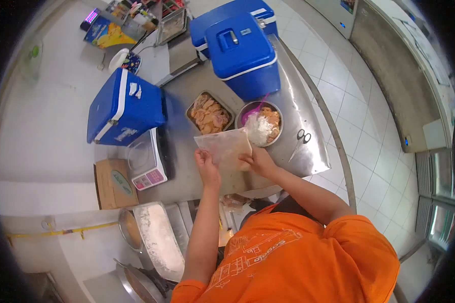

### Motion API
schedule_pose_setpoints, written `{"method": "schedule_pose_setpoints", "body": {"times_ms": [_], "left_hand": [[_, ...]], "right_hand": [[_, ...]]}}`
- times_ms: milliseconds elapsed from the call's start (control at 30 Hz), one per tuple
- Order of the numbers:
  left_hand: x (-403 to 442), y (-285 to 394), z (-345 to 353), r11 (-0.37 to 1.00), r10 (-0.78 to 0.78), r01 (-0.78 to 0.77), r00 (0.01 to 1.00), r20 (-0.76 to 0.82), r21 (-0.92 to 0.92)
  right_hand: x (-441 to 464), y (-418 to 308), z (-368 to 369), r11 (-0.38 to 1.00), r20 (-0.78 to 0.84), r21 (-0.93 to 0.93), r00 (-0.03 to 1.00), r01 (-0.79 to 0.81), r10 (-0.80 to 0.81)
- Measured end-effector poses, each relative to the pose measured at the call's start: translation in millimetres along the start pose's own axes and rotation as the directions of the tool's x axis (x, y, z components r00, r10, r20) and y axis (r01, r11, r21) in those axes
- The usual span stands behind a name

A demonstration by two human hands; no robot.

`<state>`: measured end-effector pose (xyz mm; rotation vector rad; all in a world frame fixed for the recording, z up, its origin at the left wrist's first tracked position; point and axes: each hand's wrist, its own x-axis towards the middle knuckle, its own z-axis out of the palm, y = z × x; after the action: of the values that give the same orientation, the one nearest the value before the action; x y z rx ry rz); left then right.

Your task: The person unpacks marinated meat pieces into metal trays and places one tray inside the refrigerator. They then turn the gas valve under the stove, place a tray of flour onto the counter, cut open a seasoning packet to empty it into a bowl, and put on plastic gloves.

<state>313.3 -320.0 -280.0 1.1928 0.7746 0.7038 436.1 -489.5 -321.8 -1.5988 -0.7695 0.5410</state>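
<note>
A translucent plastic bag (225,147) is stretched between my two hands over the steel table, with whitish residue inside. My left hand (207,166) pinches its left side, and my right hand (259,160) grips the right side near the lower corner. Just beyond the bag stands a round metal bowl (281,115) with a heap of white powder (259,129), pieces that look like raw chicken (271,121) and a pink-purple scoop (248,115). Left of it, a rectangular metal tray (229,110) holds more raw meat pieces (207,113). The bag covers part of the bowl's near rim.
Scissors (301,141) lie on the table's right side. Blue coolers (245,48) stand at the back, another blue cooler (124,106) at left. Near that are a digital scale (149,164) and a cardboard box (115,184). A long pan of white powder (159,237) sits lower left.
</note>
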Motion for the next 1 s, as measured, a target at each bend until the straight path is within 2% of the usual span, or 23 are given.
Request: {"method": "schedule_pose_setpoints", "body": {"times_ms": [67, 167, 233, 267, 333, 433, 467, 533, 567, 667, 733, 800, 867, 933, 967, 1000], "left_hand": [[-8.8, 10.3, 8.8, 0.990, -0.123, 0.114, 0.987, -0.100, -0.087], [-9.9, 17.0, 23.8, 0.945, -0.004, 0.031, 0.997, 0.082, -0.325], [-4.0, 15.0, 19.0, 0.945, 0.032, 0.017, 0.989, 0.146, -0.326], [-2.3, 13.3, 13.9, 0.945, 0.050, 0.009, 0.984, 0.173, -0.327], [-3.0, 15.0, 2.1, 0.912, -0.023, 0.079, 0.990, 0.143, -0.403], [-4.2, 19.1, -22.4, 0.875, -0.104, 0.101, 0.994, 0.021, -0.473], [-3.6, 21.3, -33.0, 0.865, -0.124, 0.088, 0.991, -0.040, -0.494], [6.0, 15.2, -62.6, 0.853, -0.015, -0.030, 0.996, -0.082, -0.521], [9.9, 13.5, -75.3, 0.843, 0.036, -0.088, 0.994, -0.108, -0.531], [22.4, 29.2, -108.2, 0.847, 0.005, -0.126, 0.973, -0.229, -0.516], [47.3, 7.8, -145.6, 0.904, 0.109, -0.259, 0.909, -0.403, -0.340], [63.9, 11.9, -173.6, 0.867, 0.101, -0.308, 0.879, -0.467, -0.393], [88.5, 14.5, -203.4, 0.813, 0.098, -0.359, 0.861, -0.499, -0.459], [123.7, 2.3, -225.5, 0.748, 0.090, -0.402, 0.850, -0.520, -0.529], [131.3, 10.6, -232.2, 0.774, 0.065, -0.397, 0.824, -0.562, -0.493], [133.5, 13.0, -243.6, 0.857, 0.144, -0.409, 0.775, -0.616, -0.314]], "right_hand": [[0.7, -8.4, -5.9, 0.995, 0.004, -0.096, 1.000, 0.022, -0.021], [3.5, -31.2, -16.9, 0.977, 0.004, -0.210, 1.000, -0.017, 0.019], [4.5, -60.8, -27.3, 0.937, 0.019, -0.344, 0.997, -0.069, 0.080], [6.6, -65.2, -27.3, 0.934, 0.019, -0.354, 0.999, -0.041, 0.051], [13.1, -71.9, -24.9, 0.929, 0.030, -0.371, 0.999, 0.023, -0.012], [27.2, -77.4, -5.7, 0.947, 0.067, -0.314, 0.997, 0.068, -0.049], [35.3, -66.1, 9.4, 0.967, 0.075, -0.219, 0.990, 0.132, -0.118], [51.8, -31.6, 45.0, 0.972, 0.088, -0.015, 0.968, 0.236, -0.234], [57.8, -30.1, 57.2, 0.984, 0.183, 0.050, 0.967, 0.174, -0.180], [59.6, -40.3, 87.3, 0.994, 0.252, -0.079, 0.966, 0.077, -0.055], [54.6, -25.4, 95.0, 1.000, 0.282, 0.003, 0.959, -0.027, 0.025], [39.0, -39.8, 86.1, 0.995, 0.355, -0.080, 0.934, 0.067, -0.034], [19.2, -27.1, 61.0, 0.994, 0.446, -0.077, 0.889, -0.077, 0.104], [-13.7, -30.9, 28.7, 0.953, 0.463, -0.300, 0.869, -0.030, 0.173], [-34.0, -36.6, 13.6, 0.953, 0.448, -0.273, 0.859, -0.133, 0.249], [-60.9, -38.4, -4.5, 0.939, 0.428, -0.239, 0.841, -0.247, 0.330]]}}
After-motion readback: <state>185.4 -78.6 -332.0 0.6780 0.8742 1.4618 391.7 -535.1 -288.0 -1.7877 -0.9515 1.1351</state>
